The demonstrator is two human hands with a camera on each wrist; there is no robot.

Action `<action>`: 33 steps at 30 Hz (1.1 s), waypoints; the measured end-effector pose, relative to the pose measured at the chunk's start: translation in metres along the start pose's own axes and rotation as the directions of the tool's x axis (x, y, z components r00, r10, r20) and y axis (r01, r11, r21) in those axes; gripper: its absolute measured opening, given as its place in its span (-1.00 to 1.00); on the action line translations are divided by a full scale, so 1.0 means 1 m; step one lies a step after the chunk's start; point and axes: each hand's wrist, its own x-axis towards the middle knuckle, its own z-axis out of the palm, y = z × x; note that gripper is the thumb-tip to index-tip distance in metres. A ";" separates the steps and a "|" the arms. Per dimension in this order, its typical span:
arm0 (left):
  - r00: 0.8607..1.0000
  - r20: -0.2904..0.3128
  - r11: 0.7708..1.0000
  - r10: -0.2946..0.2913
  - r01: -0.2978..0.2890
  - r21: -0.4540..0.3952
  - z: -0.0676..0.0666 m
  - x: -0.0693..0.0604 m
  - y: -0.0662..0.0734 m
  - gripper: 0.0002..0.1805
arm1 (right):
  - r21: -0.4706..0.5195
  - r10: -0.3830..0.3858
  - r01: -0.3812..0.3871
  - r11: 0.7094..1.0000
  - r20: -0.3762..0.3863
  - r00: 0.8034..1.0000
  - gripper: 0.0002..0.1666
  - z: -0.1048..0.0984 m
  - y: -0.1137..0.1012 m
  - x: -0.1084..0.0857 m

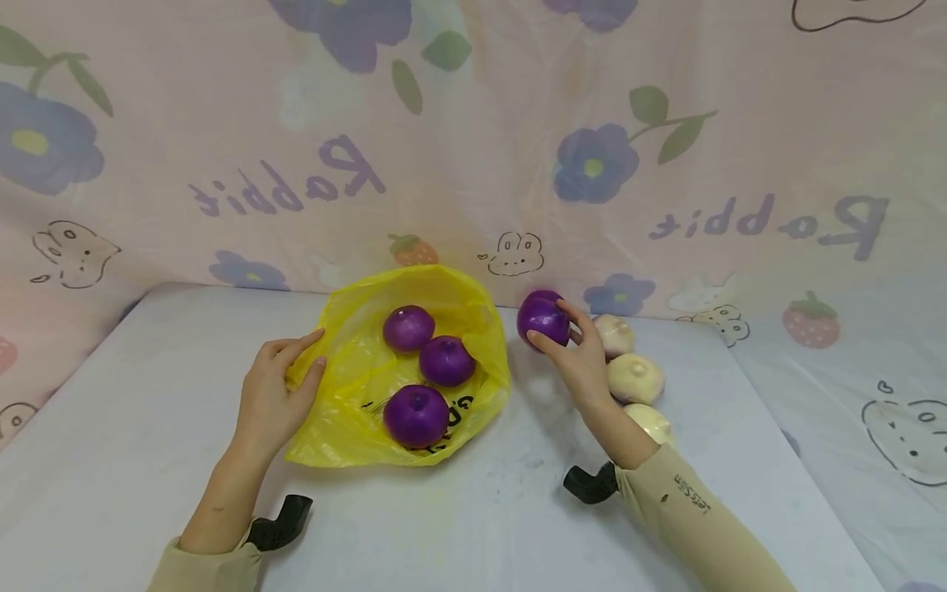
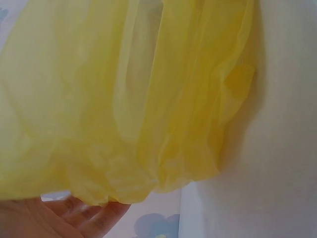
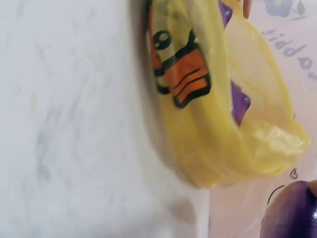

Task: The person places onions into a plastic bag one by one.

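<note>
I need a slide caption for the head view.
Right hand holds a purple onion beside a yellow plastic bag containing three others.

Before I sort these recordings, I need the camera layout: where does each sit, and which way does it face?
Head: on the head, facing forward and down at the table, yellow bag and purple onions; left hand, right hand and sleeves show.
Left wrist: on that wrist, facing the bag's side; fingers show at the bottom.
Right wrist: on that wrist, facing the bag's printed side; slivers of finger show at top and right edges.
Shared: head and right wrist both show the bag and the held onion.
</note>
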 end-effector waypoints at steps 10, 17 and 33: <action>1.000 -0.004 1.000 0.002 -0.002 -0.004 -0.001 0.000 -0.001 -0.58 | 0.091 -0.123 0.117 0.989 0.059 0.991 -0.21 0.015 -0.025 -0.013; 1.000 -0.004 1.000 -0.002 0.002 -0.008 -0.002 0.000 0.000 -0.58 | 0.119 -0.181 0.170 0.978 0.086 0.980 -0.26 0.023 -0.032 -0.019; 1.000 0.011 1.000 -0.002 0.002 -0.003 -0.002 0.001 -0.001 -0.58 | 0.165 -0.241 0.208 0.964 0.215 0.946 -0.26 0.051 -0.049 -0.029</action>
